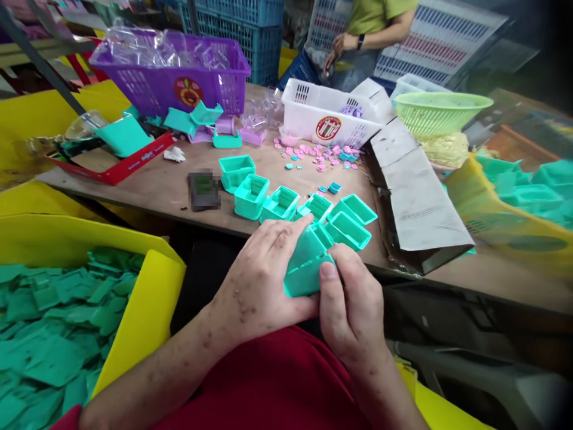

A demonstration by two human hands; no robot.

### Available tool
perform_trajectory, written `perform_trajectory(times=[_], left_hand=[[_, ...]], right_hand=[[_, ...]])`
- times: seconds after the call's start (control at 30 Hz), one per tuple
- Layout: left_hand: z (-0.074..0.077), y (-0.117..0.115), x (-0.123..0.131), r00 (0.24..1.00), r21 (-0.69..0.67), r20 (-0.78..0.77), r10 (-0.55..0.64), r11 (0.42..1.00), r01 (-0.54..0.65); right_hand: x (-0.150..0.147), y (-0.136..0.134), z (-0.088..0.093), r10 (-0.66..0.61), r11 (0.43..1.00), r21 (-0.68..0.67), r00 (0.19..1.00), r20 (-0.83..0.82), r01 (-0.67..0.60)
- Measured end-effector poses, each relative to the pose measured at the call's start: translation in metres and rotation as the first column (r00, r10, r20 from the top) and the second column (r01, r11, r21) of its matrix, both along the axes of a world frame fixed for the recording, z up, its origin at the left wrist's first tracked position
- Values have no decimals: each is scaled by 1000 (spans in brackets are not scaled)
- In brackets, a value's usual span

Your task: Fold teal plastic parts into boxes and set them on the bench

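Both my hands grip one teal plastic box part [308,263] just in front of the table's near edge, above my red lap. My left hand [264,275] wraps round its left side with fingers curled over the top. My right hand [351,304] holds its right side, thumb pressed on the front face. Just beyond, a row of several open teal boxes [280,203] stands on the wooden table [156,185].
A yellow bin of flat teal pieces [58,322] sits at my left. On the table are a purple basket [174,77], a white basket [329,113], pink and blue small parts [313,156], a cardboard box [412,191] and a green basket [441,110]. Another person [371,36] works behind.
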State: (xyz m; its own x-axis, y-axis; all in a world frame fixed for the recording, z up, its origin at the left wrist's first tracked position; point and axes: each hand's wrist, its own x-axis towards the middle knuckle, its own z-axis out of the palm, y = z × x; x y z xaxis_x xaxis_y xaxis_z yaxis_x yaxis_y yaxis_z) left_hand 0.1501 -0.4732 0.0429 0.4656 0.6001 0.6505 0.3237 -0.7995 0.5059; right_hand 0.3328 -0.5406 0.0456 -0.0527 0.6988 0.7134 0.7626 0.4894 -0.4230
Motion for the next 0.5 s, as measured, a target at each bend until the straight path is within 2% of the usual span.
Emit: perform_trajectory(times=[0.13,0.33,0.4,0.5], left_hand=[[-2,0,-3,999,-55,-23,-45,998,44],[2,6,-2,998,-54,11,-57,997,57],[2,10,3,997,-23,28,-74,997,75],[2,13,12,989,-31,7,-150,988,150]], right_hand=[[6,5,6,74,997,23,993,92,-77],[7,9,5,78,997,18,990,117,-80],[8,11,2,72,997,-4,995,63,-72],[16,15,0,-53,997,45,981,-185,62]])
